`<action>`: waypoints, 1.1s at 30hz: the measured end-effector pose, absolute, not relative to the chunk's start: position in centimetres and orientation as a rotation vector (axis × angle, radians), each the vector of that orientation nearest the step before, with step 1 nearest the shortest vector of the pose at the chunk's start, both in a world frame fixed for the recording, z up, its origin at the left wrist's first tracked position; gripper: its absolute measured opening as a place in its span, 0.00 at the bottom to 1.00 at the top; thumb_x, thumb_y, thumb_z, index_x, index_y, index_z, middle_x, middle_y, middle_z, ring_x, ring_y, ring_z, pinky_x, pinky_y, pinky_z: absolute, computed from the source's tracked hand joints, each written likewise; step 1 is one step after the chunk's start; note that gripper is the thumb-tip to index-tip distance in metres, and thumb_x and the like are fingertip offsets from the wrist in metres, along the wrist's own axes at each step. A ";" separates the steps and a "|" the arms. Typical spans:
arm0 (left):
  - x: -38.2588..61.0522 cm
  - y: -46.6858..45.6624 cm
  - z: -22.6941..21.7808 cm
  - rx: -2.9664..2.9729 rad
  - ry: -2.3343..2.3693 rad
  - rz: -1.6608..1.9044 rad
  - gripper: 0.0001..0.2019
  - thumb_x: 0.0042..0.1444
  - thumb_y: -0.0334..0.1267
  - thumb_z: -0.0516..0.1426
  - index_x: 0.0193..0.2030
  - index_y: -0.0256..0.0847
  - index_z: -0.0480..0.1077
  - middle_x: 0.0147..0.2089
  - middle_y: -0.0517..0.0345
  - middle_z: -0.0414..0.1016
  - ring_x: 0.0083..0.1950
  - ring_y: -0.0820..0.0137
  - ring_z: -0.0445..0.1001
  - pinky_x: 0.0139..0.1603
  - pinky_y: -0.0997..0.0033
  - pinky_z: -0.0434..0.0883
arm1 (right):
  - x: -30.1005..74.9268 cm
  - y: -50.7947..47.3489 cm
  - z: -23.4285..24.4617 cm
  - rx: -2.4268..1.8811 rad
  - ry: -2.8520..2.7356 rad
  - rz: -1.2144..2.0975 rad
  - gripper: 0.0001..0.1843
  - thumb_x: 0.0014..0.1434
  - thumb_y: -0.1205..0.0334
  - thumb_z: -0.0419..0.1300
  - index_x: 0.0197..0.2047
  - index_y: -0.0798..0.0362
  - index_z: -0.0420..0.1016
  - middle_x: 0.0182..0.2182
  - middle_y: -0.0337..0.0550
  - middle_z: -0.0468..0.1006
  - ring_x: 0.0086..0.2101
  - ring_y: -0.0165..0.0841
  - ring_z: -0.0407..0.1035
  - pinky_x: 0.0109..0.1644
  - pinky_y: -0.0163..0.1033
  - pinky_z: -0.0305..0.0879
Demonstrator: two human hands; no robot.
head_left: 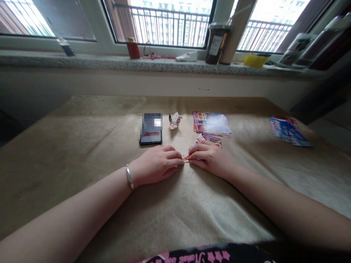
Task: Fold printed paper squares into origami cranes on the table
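A folded piece of printed paper [201, 140] lies on the tan table cover [82, 153] just ahead of me. My left hand [156, 164], a silver bangle on its wrist, has its fingers curled and pressed on the paper's near corner. My right hand [210, 157] pinches the same paper from the right, fingertips meeting the left hand's. A small finished origami figure [174, 120] stands behind the hands. A dark phone [151, 128] lies flat to its left.
A stack of printed leaflets [211, 124] lies behind my right hand, and more blue leaflets [287, 130] lie far right. The window sill [137, 64] carries a red cup [133, 48], a dark jar [216, 44] and a yellow item [256, 60].
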State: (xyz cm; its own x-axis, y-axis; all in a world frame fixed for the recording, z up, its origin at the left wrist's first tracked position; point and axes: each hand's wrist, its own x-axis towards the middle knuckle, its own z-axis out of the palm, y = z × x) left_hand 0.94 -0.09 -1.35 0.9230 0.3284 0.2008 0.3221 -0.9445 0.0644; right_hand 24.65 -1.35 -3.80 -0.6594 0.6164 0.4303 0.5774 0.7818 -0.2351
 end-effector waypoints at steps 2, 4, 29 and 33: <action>1.1 -0.3 -1.3 3.067 0.540 0.313 0.13 0.62 0.33 0.49 0.50 0.40 0.69 0.48 0.53 0.74 0.48 0.65 0.69 0.48 0.64 0.70 | 24.6 -1.3 -3.8 -0.892 -2.464 0.067 0.09 0.60 0.59 0.58 0.34 0.51 0.79 0.36 0.44 0.77 0.38 0.35 0.66 0.45 0.42 0.63; 1.2 -0.5 -1.3 3.077 0.564 0.310 0.12 0.61 0.32 0.48 0.49 0.39 0.69 0.48 0.53 0.74 0.48 0.65 0.69 0.47 0.64 0.69 | 24.6 -1.3 -3.7 -0.891 -2.469 0.030 0.09 0.60 0.58 0.58 0.34 0.51 0.79 0.34 0.45 0.77 0.37 0.35 0.65 0.44 0.42 0.63; 1.7 -0.8 -1.5 3.075 0.661 0.269 0.13 0.59 0.31 0.51 0.51 0.41 0.66 0.47 0.55 0.73 0.48 0.66 0.68 0.46 0.65 0.69 | 24.3 -1.3 -3.5 -0.753 -2.604 -0.087 0.11 0.63 0.66 0.53 0.39 0.50 0.77 0.35 0.42 0.78 0.36 0.33 0.66 0.40 0.38 0.62; 1.7 -0.8 -1.4 3.075 0.655 0.257 0.12 0.60 0.32 0.50 0.50 0.41 0.67 0.47 0.55 0.73 0.47 0.65 0.67 0.46 0.65 0.69 | 24.3 -1.3 -3.3 -0.769 -2.617 -0.128 0.10 0.62 0.66 0.53 0.39 0.50 0.77 0.35 0.41 0.78 0.35 0.32 0.65 0.39 0.37 0.60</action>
